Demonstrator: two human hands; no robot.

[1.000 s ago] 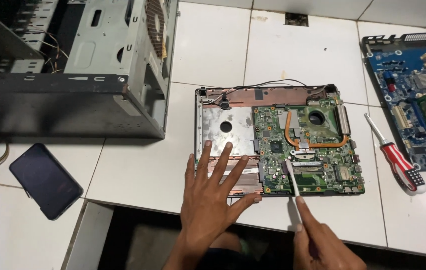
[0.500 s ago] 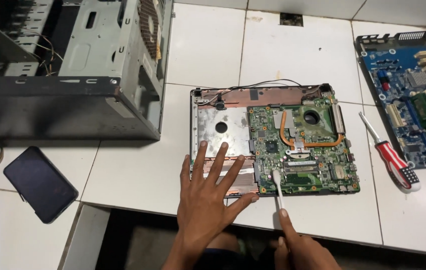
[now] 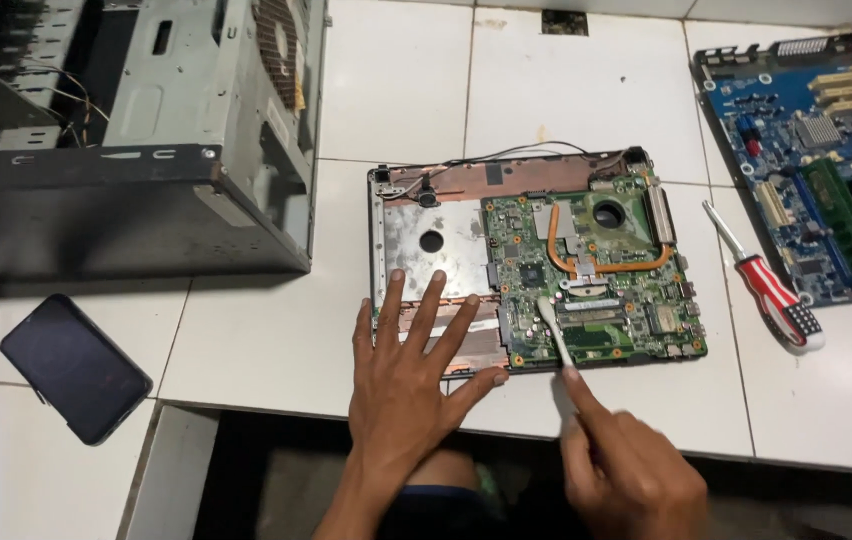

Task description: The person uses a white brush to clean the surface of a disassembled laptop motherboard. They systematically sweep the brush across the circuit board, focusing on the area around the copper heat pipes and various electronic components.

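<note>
A: Nearest to us, what did our hands have?

B: Our right hand [image 3: 631, 475] was curled shut around the handle of a small white brush [image 3: 554, 328], index finger stretched along it. The brush tip rested on the green circuit board [image 3: 596, 270], near its front left part.

A: And our left hand [image 3: 411, 375]?

B: It lay flat with the fingers spread wide, holding nothing. The palm was on the white tiled worktop [image 3: 266, 340] at its front edge, and the fingertips pressed on the coppery front strip of the opened laptop base [image 3: 436, 240], just beside the brush.

A: What lay to the sides?

B: At the left, a dark phone [image 3: 74, 366] lay face up on the worktop, well apart from our hands. At the right, a screwdriver with a red and white handle [image 3: 768, 282] lay between the laptop base and a blue motherboard [image 3: 816, 150].

A: And farthest away?

B: A grey metal computer case [image 3: 146, 130] stood at the far left, open, with wires showing inside. The blue motherboard reached up to the far right corner.
</note>
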